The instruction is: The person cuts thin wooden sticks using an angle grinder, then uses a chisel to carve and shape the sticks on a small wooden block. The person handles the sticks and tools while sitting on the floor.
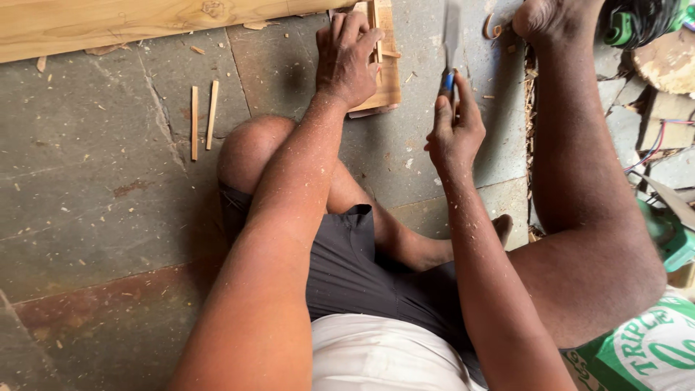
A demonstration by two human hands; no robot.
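Note:
My left hand (347,58) presses flat on a small wooden block (387,69) lying on the stone floor. My right hand (454,127) is closed around the blue handle of a chisel (452,36), whose flat metal blade points away from me just right of the block. I sit on the floor with one knee bent under my left arm and my right leg stretched out to the right, its foot (550,18) near the top edge.
A long wooden plank (108,25) lies across the top left. Two thin wood sticks (203,116) rest on the floor left of my knee. Wood shavings, cables, a green tool (626,25) and a green sack (651,347) crowd the right side.

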